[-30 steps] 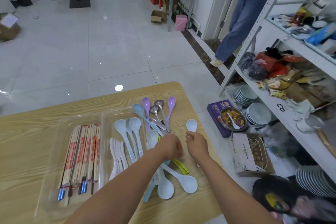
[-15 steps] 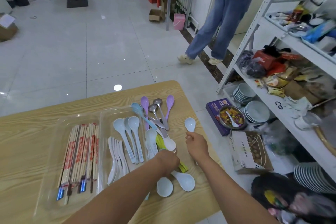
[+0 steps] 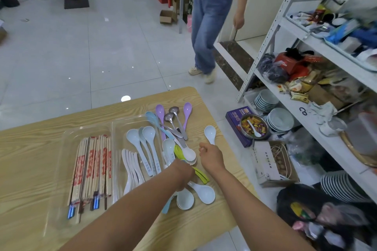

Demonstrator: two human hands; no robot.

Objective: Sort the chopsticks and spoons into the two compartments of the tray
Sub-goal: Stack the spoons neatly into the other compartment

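Tray (image 3: 59, 189): clear, two compartments side by side, running lengthwise toward the body, so long pieces drop in flat.
Chopsticks (image 3: 91, 169): bundled in the left compartment, all parallel; none seen loose on the table (image 3: 30, 159).
Sorted spoons (image 3: 146, 149): in the right compartment, white, bowls away and handles near, nested, probably to save room.
Pile (image 3: 175, 126): purple, metal, blue, green and white spoons crossed over one another just right of the tray, some lapping its right rim; not yet sorted.
Right hand (image 3: 212, 157): fingers curled round the handle of a white spoon (image 3: 210, 133), bowl pointing away, held right of the pile; likely bound for the right compartment.
Left hand (image 3: 183, 173): down on the near end of the pile, knuckles up, fingers hidden beneath; gripping or not, cannot tell.
Progress: chopstick side seemingly finished; spoon side perhaps half done.
Risk: crossed handles likely to drag neighbours when one is lifted.
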